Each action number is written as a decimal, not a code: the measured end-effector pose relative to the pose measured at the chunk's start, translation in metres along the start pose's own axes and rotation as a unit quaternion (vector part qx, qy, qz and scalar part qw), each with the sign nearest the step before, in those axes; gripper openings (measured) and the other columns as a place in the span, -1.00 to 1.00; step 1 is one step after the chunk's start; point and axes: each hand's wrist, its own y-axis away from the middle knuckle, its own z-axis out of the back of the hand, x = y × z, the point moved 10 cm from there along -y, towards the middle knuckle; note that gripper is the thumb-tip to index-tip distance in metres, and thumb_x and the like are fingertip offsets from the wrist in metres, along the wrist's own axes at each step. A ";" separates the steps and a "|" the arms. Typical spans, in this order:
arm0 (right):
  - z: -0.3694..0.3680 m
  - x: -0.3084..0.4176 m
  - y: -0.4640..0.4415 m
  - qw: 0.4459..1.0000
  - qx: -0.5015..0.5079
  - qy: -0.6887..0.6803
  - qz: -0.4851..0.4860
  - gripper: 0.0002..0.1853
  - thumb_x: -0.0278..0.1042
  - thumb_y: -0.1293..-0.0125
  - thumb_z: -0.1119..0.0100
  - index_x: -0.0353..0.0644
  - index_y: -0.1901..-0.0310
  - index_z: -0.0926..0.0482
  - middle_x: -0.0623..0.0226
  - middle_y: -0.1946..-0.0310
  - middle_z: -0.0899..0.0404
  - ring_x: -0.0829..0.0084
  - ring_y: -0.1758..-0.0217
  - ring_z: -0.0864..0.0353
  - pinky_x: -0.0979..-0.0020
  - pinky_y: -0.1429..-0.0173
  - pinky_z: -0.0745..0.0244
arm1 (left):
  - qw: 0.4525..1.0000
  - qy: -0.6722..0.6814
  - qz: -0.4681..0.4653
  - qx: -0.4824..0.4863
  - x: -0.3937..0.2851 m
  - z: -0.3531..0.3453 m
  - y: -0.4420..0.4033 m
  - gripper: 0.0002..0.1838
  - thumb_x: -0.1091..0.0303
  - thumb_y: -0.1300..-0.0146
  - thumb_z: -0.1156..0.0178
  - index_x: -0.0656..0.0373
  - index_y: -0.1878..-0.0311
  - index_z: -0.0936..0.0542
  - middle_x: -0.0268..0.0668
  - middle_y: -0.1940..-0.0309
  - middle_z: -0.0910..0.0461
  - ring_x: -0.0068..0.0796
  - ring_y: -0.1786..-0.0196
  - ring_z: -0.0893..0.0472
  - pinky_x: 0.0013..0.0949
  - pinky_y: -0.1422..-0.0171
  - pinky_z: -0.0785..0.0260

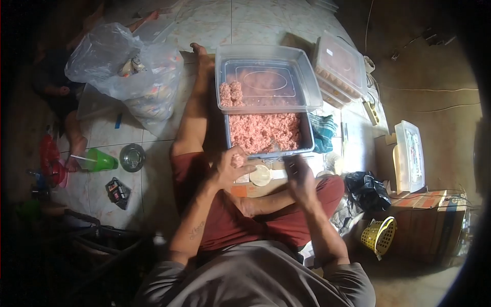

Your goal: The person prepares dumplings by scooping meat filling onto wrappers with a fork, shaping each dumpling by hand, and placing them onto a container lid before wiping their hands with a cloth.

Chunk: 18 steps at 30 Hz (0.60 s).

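Grey shirt [255,276], six o'clock. Left hand [230,169], eleven o'clock: fingers curled around pink lump [238,160]. Right hand [302,179], one o'clock: fingers shadowed, state cannot be told. Twelve o'clock: tub [309,134] of pink mixture [263,130].

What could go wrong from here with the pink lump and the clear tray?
The pink lump in the left hand looks crumbly, so bits might break off and fall outside the blue-grey bin. The clear tray overlaps the bin's far part; if it is bumped, it could perhaps slide and disturb the shaped lumps in its near left corner.
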 end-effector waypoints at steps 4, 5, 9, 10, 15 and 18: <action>0.030 0.001 -0.048 0.964 -0.013 0.241 0.115 -0.77 -0.49 -0.39 -0.22 -0.27 -0.05 -0.64 0.06 0.18 -0.66 0.20 0.23 -0.66 0.30 0.10 -0.55 | 0.987 0.112 -0.081 -0.088 -0.025 0.006 -0.001 -0.54 0.14 -0.22 -0.53 0.22 0.06 -0.53 -0.38 0.31 -0.51 -0.65 0.26 -0.45 -0.44 0.09 -0.42; 0.020 0.011 -0.051 0.924 0.002 0.316 0.215 -0.73 -0.50 -0.38 -0.23 -0.27 -0.09 -0.64 0.04 0.11 -0.66 0.17 0.22 -0.69 0.28 0.11 -0.59 | 0.982 0.182 -0.037 -0.026 0.003 -0.007 -0.010 -0.38 0.14 -0.27 -0.49 0.32 -0.18 -0.41 -0.35 0.11 -0.54 -0.61 0.06 -0.48 -0.49 -0.06 -0.40; -0.043 0.068 -0.059 0.985 0.126 0.084 0.078 -0.48 -0.50 -0.32 -0.26 -0.31 -0.31 -0.46 -0.04 0.04 -0.61 0.01 0.06 -0.68 0.17 -0.06 -0.59 | 0.975 0.218 0.016 -0.033 -0.051 -0.003 -0.016 -0.38 0.07 -0.41 -0.34 0.29 -0.30 -0.35 -0.20 -0.03 -0.57 -0.45 -0.08 -0.59 -0.42 -0.15 -0.46; -0.059 0.078 -0.060 0.981 0.157 0.078 0.079 -0.44 -0.52 -0.30 -0.25 -0.26 -0.35 -0.44 -0.07 0.06 -0.60 -0.11 0.00 -0.63 0.09 -0.14 -0.55 | 0.977 0.209 0.005 -0.034 -0.064 0.000 -0.019 -0.35 0.05 -0.42 -0.32 0.30 -0.34 -0.33 -0.16 -0.08 -0.57 -0.41 -0.13 -0.60 -0.40 -0.19 -0.48; -0.094 0.118 -0.133 0.943 0.175 0.132 0.251 -0.67 -0.40 -0.29 -0.32 -0.34 -0.04 -0.57 0.01 0.20 -0.62 0.21 0.20 -0.72 0.26 0.09 -0.62 | 0.945 0.257 -0.083 -0.187 -0.060 0.039 -0.016 -0.45 0.36 -0.39 -0.28 0.29 -0.36 -0.33 -0.17 -0.13 -0.55 -0.39 -0.23 -0.55 -0.32 -0.24 -0.48; -0.117 0.123 -0.208 0.949 0.171 0.111 0.239 -0.78 -0.41 -0.31 -0.27 -0.30 0.06 -0.60 0.01 0.25 -0.65 0.17 0.30 -0.72 0.23 0.20 -0.61 | 0.977 0.213 -0.023 -0.022 -0.020 0.011 -0.007 -0.63 0.37 -0.36 -0.29 0.25 -0.16 -0.49 -0.27 0.01 -0.61 -0.54 -0.01 -0.60 -0.41 -0.10 -0.47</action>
